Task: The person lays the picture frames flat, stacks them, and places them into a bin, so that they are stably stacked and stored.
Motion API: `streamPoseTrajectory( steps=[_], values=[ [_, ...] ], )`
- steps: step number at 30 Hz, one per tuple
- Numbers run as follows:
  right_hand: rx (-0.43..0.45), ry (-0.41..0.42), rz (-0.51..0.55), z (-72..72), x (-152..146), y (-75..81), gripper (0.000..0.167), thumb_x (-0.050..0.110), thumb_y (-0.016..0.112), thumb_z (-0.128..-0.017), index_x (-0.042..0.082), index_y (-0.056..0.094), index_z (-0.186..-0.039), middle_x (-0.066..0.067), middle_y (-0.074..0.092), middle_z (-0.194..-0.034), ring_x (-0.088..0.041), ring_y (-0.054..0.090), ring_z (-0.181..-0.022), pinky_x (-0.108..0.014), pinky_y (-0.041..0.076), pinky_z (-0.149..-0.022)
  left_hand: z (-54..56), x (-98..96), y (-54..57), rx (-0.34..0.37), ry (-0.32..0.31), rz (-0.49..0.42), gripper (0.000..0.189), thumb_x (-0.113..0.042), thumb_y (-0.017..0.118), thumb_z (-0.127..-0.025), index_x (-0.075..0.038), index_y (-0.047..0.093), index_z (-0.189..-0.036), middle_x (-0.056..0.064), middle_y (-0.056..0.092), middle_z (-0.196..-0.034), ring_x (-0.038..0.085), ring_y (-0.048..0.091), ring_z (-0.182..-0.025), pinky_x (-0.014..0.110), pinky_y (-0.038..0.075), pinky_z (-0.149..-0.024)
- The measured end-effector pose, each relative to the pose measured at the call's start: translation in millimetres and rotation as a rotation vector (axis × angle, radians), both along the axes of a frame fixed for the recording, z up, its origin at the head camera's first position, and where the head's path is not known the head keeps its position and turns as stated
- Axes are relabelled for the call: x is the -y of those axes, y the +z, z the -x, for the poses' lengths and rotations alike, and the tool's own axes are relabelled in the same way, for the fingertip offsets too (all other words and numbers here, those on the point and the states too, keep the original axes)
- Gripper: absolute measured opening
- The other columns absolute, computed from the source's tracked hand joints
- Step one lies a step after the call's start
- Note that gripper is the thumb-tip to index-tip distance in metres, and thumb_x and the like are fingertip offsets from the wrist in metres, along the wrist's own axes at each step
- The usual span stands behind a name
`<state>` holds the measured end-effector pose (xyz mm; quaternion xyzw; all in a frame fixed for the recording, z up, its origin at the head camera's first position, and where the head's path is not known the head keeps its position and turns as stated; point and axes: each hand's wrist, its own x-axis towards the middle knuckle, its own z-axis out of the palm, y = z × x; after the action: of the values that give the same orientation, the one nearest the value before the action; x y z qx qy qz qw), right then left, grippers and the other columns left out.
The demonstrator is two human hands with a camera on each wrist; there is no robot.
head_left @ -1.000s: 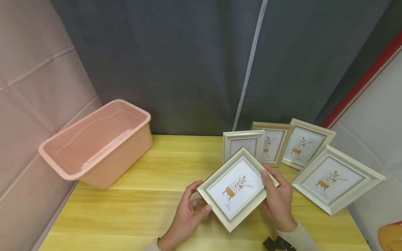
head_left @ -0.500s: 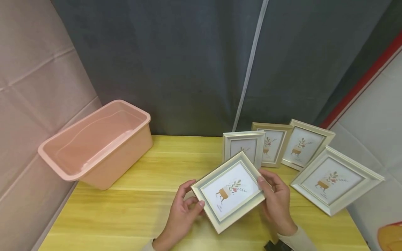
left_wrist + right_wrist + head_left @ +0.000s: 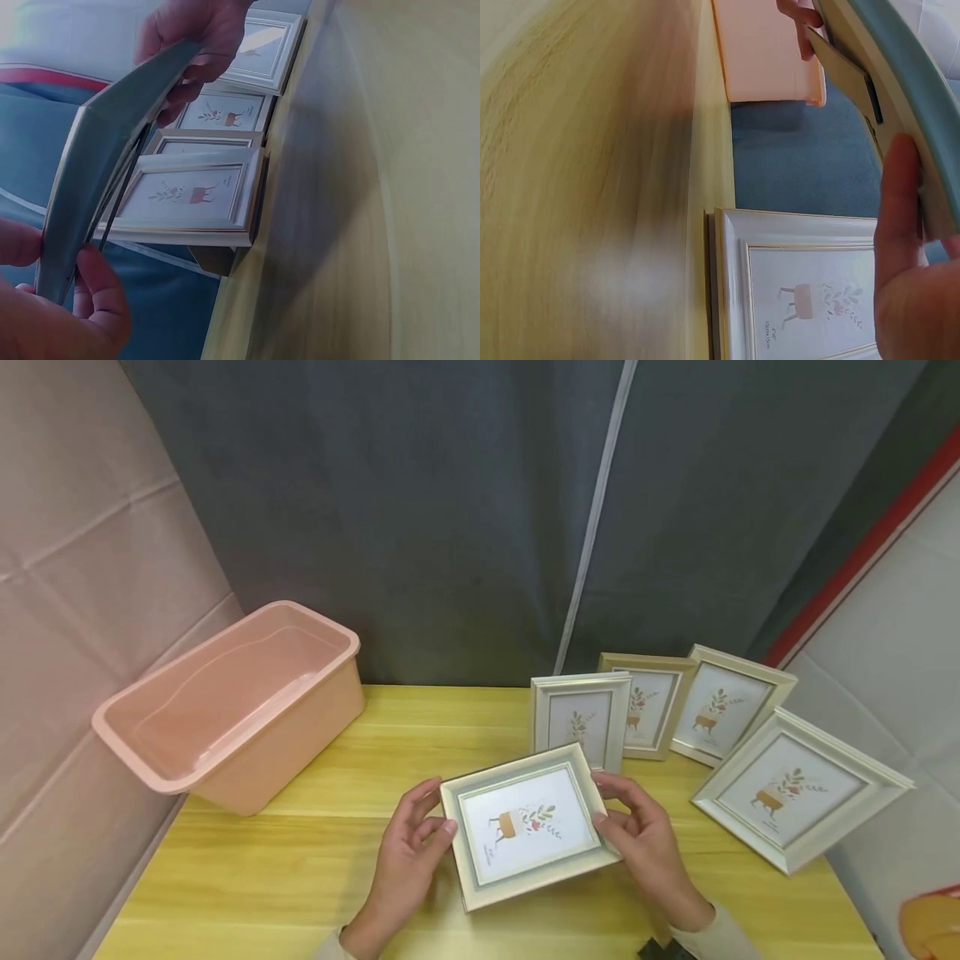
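A cream picture frame (image 3: pixel 525 822) with a grey-blue inner band is held up over the table, its plant print turned sideways and facing up. My left hand (image 3: pixel 401 864) pinches its left edge, thumb on the front and fingers behind. At the opposite edge my right hand (image 3: pixel 652 856) grips it the same way. From the frame's underside a back stand (image 3: pixel 844 71) sticks out in the right wrist view, near the left hand's fingers. Just behind the held frame stands a silver-white picture frame (image 3: pixel 579 718), its lower part overlapped in the head view.
Behind and to the right stand a tan picture frame (image 3: pixel 660 718), a cream-gold one (image 3: pixel 720 706) and a white one (image 3: pixel 787 793). A pink plastic tub (image 3: pixel 285 735) stands at the left of the wooden table (image 3: pixel 300 877). A dark curtain (image 3: pixel 390 527) hangs behind.
Both hands have turned the held picture frame from a diamond slant to nearly level, moving it left and slightly lower. More of the silver-white frame behind now shows.
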<state>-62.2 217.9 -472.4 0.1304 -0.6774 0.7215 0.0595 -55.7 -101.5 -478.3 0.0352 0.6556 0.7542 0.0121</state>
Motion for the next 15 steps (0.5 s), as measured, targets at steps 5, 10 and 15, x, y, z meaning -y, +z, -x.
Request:
streamPoseTrajectory(
  steps=[5,10,15],
  values=[
    [0.051,0.041,-0.096,-3.2,-1.6,-2.7,0.056,-0.015,0.061,-0.095,-0.001,0.049,-0.148,-0.002,0.067,-0.109,-0.017,0.077,-0.079,-0.042,0.065,-0.059,-2.1,3.9,-1.9,0.008,0.026,0.054,0.056,-0.003,0.070,-0.099,-0.006,0.051,-0.151,0.029,0.055,-0.151,0.014,0.071,-0.104,0.026,0.062,-0.091],
    [0.045,0.053,-0.222,-5.7,-1.6,-6.7,0.051,-0.009,0.063,-0.098,0.002,0.049,-0.146,-0.005,0.068,-0.093,-0.009,0.070,-0.073,-0.032,0.061,-0.058,-1.8,9.4,-7.5,0.044,0.037,0.094,0.055,-0.005,0.070,-0.100,-0.007,0.053,-0.152,0.026,0.062,-0.145,0.014,0.072,-0.108,0.023,0.060,-0.095],
    [0.042,0.065,-0.282,-6.6,-0.3,-10.4,0.047,-0.003,0.066,-0.100,0.004,0.052,-0.144,-0.009,0.070,-0.088,-0.007,0.064,-0.074,-0.028,0.057,-0.059,0.4,16.1,-10.8,0.098,0.047,0.148,0.055,-0.007,0.072,-0.099,-0.012,0.056,-0.151,0.020,0.066,-0.141,0.018,0.072,-0.109,0.026,0.062,-0.091]
  ],
)
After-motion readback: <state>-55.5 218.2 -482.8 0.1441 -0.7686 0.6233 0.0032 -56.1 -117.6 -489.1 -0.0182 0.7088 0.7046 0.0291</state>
